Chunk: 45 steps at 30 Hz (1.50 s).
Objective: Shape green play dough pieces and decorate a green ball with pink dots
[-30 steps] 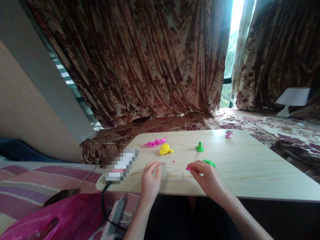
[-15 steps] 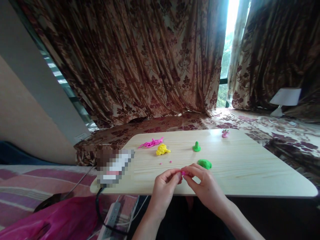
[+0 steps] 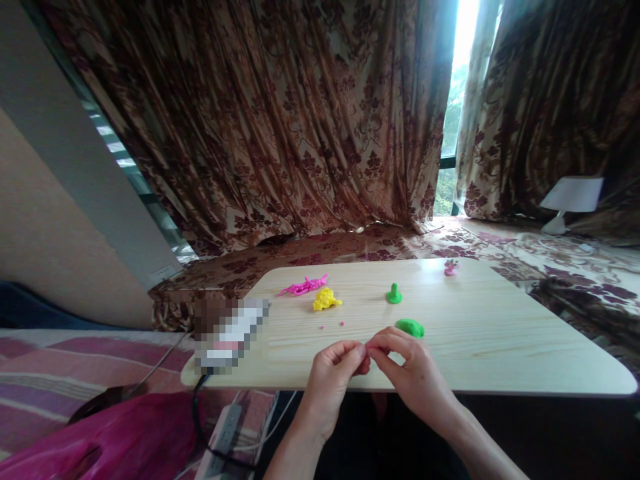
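Note:
My left hand point(image 3: 333, 377) and my right hand point(image 3: 413, 373) meet fingertip to fingertip over the near edge of the light wooden table point(image 3: 500, 333). Both are closed in a pinch on a tiny pink clay bit, which the fingers now hide. Just beyond my right hand lies a flat green clay lump point(image 3: 411, 327). Farther back are a green clay cone point(image 3: 394, 293), a yellow clay lump point(image 3: 326, 299) and pink clay strands point(image 3: 303, 287). Two pink crumbs point(image 3: 341, 324) lie in front of the yellow lump.
A small pink-and-green clay piece point(image 3: 451, 267) sits at the table's far right edge. A blurred-out object point(image 3: 227, 333) lies on the left corner, with a cable down to a power strip point(image 3: 225, 433). A pink bag point(image 3: 115, 440) is lower left, a white lamp point(image 3: 570, 200) far right.
My left hand moved right from the crumbs to meet my right hand. The pink bit, visible between the fingertips half a second ago, is now covered by them.

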Each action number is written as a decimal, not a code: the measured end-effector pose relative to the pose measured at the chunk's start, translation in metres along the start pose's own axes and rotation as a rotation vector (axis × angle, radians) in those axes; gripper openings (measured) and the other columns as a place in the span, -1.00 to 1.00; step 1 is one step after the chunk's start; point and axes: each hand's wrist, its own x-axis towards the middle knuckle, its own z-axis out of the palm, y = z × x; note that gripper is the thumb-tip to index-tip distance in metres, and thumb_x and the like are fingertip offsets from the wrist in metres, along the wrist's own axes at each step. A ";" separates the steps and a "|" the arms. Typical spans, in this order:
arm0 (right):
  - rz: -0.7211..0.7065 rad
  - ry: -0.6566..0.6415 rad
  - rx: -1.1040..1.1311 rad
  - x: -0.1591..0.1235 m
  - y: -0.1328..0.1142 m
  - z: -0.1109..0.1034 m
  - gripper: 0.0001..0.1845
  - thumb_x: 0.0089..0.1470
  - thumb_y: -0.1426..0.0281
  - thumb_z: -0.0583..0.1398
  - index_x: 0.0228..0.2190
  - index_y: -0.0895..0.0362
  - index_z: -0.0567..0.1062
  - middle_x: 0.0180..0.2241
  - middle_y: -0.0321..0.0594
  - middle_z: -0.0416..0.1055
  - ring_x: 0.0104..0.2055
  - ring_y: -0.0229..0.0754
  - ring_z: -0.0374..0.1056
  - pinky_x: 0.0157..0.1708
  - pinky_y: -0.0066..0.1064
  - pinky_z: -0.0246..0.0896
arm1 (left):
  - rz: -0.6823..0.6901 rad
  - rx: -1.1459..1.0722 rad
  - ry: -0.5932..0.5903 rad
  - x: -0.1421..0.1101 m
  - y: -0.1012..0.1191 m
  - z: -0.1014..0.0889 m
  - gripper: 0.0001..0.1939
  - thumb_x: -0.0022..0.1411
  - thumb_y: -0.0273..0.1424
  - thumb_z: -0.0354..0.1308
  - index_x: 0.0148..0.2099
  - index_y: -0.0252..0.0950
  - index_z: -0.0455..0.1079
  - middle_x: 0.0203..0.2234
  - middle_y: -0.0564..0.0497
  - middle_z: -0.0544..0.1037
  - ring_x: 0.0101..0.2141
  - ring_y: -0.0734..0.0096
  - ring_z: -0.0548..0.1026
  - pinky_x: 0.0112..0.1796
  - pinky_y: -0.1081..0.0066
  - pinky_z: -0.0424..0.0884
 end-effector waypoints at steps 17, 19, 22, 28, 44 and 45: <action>0.279 0.034 0.361 0.001 0.017 0.002 -0.80 0.04 0.28 0.15 -0.40 0.15 0.50 -0.49 -0.28 0.42 -0.41 -0.24 0.33 -0.39 -0.47 0.23 | 0.022 0.093 0.138 0.005 0.004 0.007 -0.88 0.02 -0.38 0.20 -0.41 -0.35 0.43 -0.58 0.06 0.46 -0.46 0.52 0.36 -0.34 0.51 0.26; 0.255 0.005 0.350 0.001 0.014 0.006 -0.83 0.04 0.31 0.16 -0.39 0.14 0.50 -0.45 -0.26 0.44 -0.37 -0.23 0.34 -0.36 -0.46 0.24 | 0.016 0.103 0.121 0.005 0.005 0.008 -0.89 0.02 -0.39 0.20 -0.42 -0.35 0.43 -0.57 0.06 0.46 -0.46 0.51 0.36 -0.34 0.51 0.26; 0.220 0.017 0.274 0.000 0.012 0.009 -0.84 0.07 0.35 0.13 -0.44 0.14 0.48 -0.47 -0.27 0.43 -0.40 -0.24 0.33 -0.38 -0.46 0.23 | 0.014 0.088 0.135 0.005 0.005 0.011 -0.89 0.02 -0.40 0.19 -0.41 -0.36 0.42 -0.57 0.05 0.46 -0.46 0.50 0.36 -0.33 0.49 0.26; 0.177 0.179 0.226 0.003 0.021 0.010 -0.85 0.07 0.35 0.14 -0.46 0.15 0.46 -0.51 -0.28 0.37 -0.46 -0.27 0.28 -0.42 -0.46 0.19 | 0.025 0.118 0.143 0.002 0.005 0.012 -0.88 0.03 -0.39 0.17 -0.43 -0.36 0.39 -0.59 0.06 0.44 -0.48 0.51 0.35 -0.35 0.49 0.26; 0.416 0.217 0.589 -0.003 0.029 -0.016 -0.81 0.01 0.27 0.21 -0.43 0.16 0.48 -0.51 -0.33 0.34 -0.42 -0.32 0.23 -0.31 -0.46 0.14 | 0.457 0.919 0.145 0.085 -0.023 -0.007 -0.88 0.02 -0.45 0.13 -0.37 -0.24 0.50 -0.43 -0.03 0.44 -0.29 0.29 0.37 -0.18 0.32 0.23; 0.402 0.220 0.563 -0.003 0.029 -0.016 -0.81 0.02 0.27 0.21 -0.43 0.16 0.48 -0.53 -0.34 0.33 -0.43 -0.31 0.23 -0.32 -0.46 0.13 | 0.464 0.923 0.164 0.079 -0.021 -0.008 -0.82 0.04 -0.43 0.12 -0.28 -0.24 0.49 -0.37 -0.05 0.45 -0.24 0.27 0.36 -0.15 0.30 0.21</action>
